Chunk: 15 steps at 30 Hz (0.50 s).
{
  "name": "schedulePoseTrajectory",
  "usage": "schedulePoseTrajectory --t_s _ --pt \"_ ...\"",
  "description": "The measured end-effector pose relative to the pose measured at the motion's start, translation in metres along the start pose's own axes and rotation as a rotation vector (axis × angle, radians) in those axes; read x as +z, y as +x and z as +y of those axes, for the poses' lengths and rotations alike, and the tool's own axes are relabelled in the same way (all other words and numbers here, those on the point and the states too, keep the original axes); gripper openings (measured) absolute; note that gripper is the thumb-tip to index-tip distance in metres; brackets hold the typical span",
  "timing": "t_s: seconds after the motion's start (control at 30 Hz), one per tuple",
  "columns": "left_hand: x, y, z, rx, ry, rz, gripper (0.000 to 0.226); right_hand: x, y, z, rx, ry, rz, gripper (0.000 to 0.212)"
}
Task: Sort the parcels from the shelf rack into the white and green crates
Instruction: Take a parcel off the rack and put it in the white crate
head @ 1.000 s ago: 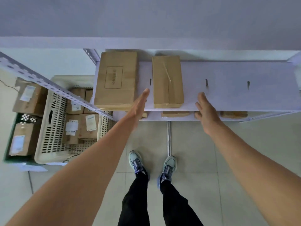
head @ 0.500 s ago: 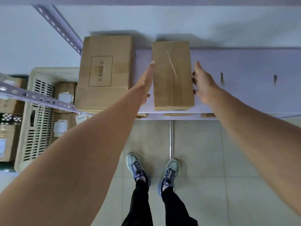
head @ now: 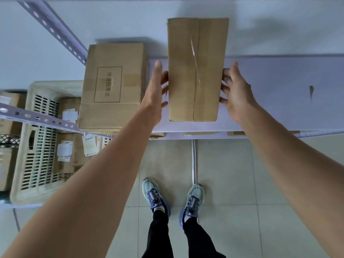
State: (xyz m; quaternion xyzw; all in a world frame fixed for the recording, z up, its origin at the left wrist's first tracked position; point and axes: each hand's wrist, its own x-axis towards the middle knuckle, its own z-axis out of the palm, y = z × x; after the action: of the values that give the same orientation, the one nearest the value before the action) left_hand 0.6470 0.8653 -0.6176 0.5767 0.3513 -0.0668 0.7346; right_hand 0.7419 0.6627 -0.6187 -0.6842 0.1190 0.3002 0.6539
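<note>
A long taped cardboard parcel [head: 197, 69] is over the top shelf [head: 279, 94] of the white rack. My left hand [head: 155, 90] presses its left side and my right hand [head: 235, 91] presses its right side, fingers curled on the edges. A wider cardboard parcel [head: 113, 86] with a printed box outline lies on the shelf just left of my left hand. The white slotted crate [head: 35, 146] stands on the floor at lower left with several labelled parcels inside. The green crate [head: 7, 138] is only partly visible at the far left edge.
A perforated rack upright [head: 55, 32] and a cross rail [head: 42, 120] pass over the white crate. Parcels on a lower shelf peek out under the top shelf edge [head: 193, 133]. My shoes [head: 173, 196] stand on a tiled floor below.
Both hands moved from beside the long parcel to gripping its two sides. The parcel now sits larger and higher in view, its far end above the shelf's back edge.
</note>
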Motion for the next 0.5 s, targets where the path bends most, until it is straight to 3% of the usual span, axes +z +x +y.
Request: schedulePoseTrajectory --t_s 0.33,0.5 --pt "0.006 -0.017 -0.004 0.073 -0.123 0.002 0.062 -0.009 -0.013 0.007 -0.162 0.097 -0.022 0.018" --pt "0.005 -0.023 -0.017 0.047 -0.139 0.015 0.061 -0.010 -0.019 0.016 -0.156 0.048 0.036 0.025"
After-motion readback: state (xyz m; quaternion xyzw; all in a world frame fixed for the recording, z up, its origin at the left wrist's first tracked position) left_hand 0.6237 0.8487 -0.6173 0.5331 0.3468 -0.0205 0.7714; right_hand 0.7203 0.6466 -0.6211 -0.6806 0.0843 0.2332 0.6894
